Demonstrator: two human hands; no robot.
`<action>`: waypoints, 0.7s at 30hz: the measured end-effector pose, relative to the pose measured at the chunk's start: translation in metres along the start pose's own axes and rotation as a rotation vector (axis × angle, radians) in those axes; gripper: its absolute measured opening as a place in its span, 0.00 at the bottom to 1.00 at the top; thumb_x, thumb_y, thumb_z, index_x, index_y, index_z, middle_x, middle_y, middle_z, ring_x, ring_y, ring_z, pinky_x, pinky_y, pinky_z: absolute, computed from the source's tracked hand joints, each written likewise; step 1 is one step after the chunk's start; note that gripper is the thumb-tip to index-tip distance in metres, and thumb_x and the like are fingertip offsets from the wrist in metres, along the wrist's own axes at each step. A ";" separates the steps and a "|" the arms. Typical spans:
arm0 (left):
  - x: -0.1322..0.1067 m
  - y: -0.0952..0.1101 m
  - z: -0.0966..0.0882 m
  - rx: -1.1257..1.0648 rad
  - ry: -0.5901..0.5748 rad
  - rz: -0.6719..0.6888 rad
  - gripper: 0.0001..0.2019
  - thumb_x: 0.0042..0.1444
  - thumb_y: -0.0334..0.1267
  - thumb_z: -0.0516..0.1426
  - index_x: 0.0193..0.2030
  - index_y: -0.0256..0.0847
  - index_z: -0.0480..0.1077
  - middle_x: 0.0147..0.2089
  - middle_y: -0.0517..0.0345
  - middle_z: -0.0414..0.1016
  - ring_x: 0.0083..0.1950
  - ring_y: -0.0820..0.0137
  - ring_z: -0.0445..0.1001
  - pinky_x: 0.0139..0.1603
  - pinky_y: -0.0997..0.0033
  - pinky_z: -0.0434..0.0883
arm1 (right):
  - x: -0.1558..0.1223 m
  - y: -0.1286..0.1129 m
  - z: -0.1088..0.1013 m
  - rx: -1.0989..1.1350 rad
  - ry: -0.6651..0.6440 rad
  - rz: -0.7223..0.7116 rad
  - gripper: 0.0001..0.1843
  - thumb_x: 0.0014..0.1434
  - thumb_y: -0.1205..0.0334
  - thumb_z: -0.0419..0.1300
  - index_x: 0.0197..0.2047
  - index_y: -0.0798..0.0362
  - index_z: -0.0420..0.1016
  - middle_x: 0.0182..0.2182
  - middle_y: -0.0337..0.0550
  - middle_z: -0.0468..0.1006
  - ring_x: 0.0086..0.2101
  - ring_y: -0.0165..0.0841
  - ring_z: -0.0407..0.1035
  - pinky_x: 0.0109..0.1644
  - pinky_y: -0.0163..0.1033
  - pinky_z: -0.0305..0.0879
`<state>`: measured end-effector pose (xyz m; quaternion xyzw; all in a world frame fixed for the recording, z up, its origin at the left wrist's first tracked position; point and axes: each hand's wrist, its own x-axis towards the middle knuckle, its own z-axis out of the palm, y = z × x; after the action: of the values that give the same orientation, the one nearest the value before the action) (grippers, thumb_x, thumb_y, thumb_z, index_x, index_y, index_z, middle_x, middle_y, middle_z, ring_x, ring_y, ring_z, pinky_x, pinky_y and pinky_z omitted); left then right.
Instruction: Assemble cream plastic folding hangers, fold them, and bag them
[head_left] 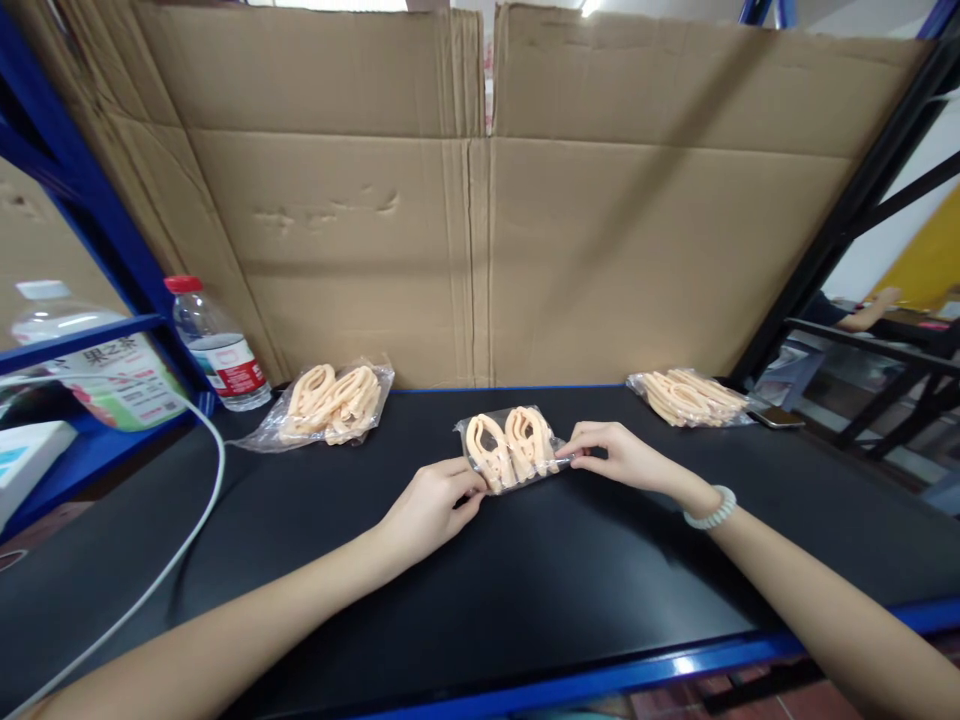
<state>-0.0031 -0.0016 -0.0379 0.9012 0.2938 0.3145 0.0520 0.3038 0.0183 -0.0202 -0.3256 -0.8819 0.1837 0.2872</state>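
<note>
A small clear plastic bag (514,447) with two peach-coloured looped bands inside lies at the middle of the black tabletop. My left hand (439,502) pinches its lower left corner between thumb and fingers. On the other side, my right hand (611,455) has closed on the bag's right edge. The loops sit side by side, each with an open middle. Farther left lies a larger clear bag of similar peach loops (330,403). Another bag of peach loops (690,397) rests at the back right, apart from both hands.
Cardboard panels (337,220) stand along the back edge. At the left are a red-capped bottle (229,355), a large jug (120,375) and a white cable (214,500). A phone (778,417) lies at the right, and another person's arm (862,315) shows beyond the frame.
</note>
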 end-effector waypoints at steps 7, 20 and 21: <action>0.004 -0.002 -0.006 0.154 0.164 0.112 0.08 0.60 0.28 0.54 0.33 0.37 0.74 0.57 0.42 0.68 0.56 0.57 0.70 0.52 0.57 0.73 | 0.001 -0.002 0.007 -0.121 0.222 -0.052 0.13 0.67 0.60 0.56 0.34 0.54 0.76 0.36 0.46 0.73 0.39 0.35 0.69 0.45 0.43 0.66; 0.020 -0.001 -0.034 -0.174 0.450 -0.291 0.08 0.65 0.40 0.49 0.36 0.42 0.65 0.31 0.61 0.73 0.32 0.71 0.74 0.37 0.72 0.71 | 0.064 -0.038 0.027 0.046 0.805 -0.003 0.12 0.68 0.53 0.49 0.34 0.49 0.62 0.21 0.34 0.69 0.21 0.32 0.65 0.29 0.36 0.62; 0.021 -0.005 -0.034 -0.178 0.477 -0.316 0.09 0.65 0.41 0.48 0.37 0.42 0.65 0.31 0.61 0.73 0.32 0.71 0.74 0.36 0.72 0.71 | 0.073 -0.040 0.030 0.052 0.818 0.001 0.12 0.68 0.53 0.48 0.34 0.49 0.61 0.20 0.33 0.67 0.20 0.31 0.64 0.28 0.36 0.60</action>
<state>-0.0127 0.0113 -0.0008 0.7368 0.4056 0.5300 0.1085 0.2207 0.0348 0.0061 -0.3650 -0.6899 0.0613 0.6221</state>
